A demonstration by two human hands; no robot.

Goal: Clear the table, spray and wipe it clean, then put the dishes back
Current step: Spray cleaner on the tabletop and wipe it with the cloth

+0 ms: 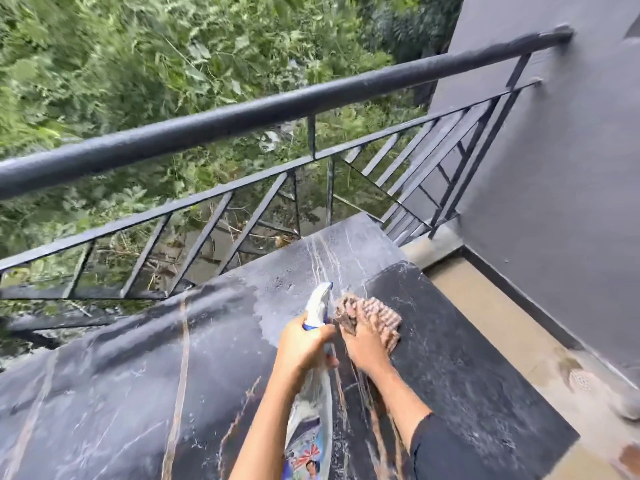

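Note:
A dark marble table (121,393) with pale veins fills the lower half of the head view. Its far part is wet and foamy with spray, while a darker strip on the right looks wiped. My left hand (301,348) grips the neck of a spray bottle (313,403) with a white and blue nozzle that points away from me. My right hand (363,348) presses a pinkish ribbed cloth (375,318) flat on the tabletop just right of the nozzle. No dishes are in view.
A black metal railing (242,116) runs along the far side of the table, with green bushes beyond it. A grey wall (561,168) stands at the right. A tan floor strip (502,323) lies between table and wall.

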